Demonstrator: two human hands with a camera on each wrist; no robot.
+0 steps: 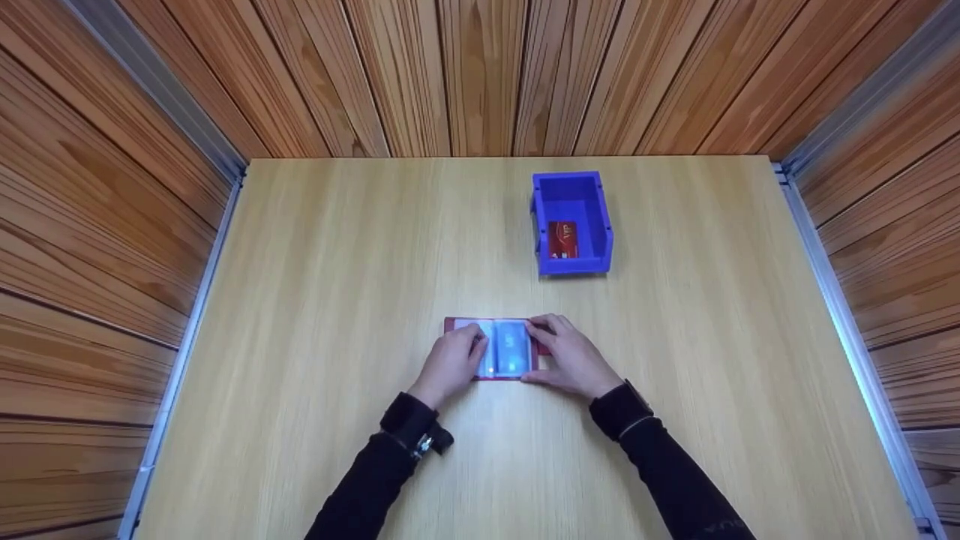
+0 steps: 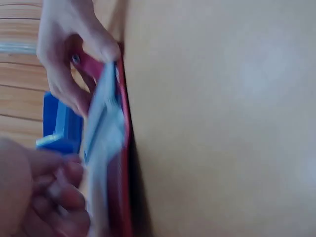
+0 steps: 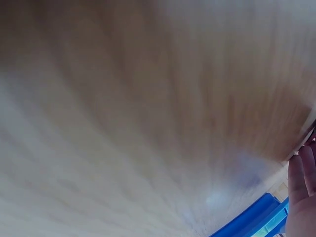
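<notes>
A small red card holder (image 1: 534, 365) lies spread open on the table, with clear bluish plastic sleeves (image 1: 512, 348) inside. In the left wrist view its red cover (image 2: 127, 118) is seen edge-on, with a snap-button strap (image 2: 89, 65). My right hand (image 1: 570, 360) grips the holder's right edge between thumb and fingers. Over the left half, my left hand (image 1: 452, 361) has curled fingers, thumb and forefinger pinching at the edge of a plastic sleeve (image 2: 106, 123). In the right wrist view only some right-hand fingers (image 3: 297, 180) show at the right border.
Beyond the holder stands a blue plastic bin (image 1: 574, 266), with a red card (image 1: 562, 239) lying in it. Wood-panelled walls (image 1: 480, 75) enclose the light wooden table (image 1: 360, 247), with metal rails (image 1: 187, 341) along its sides.
</notes>
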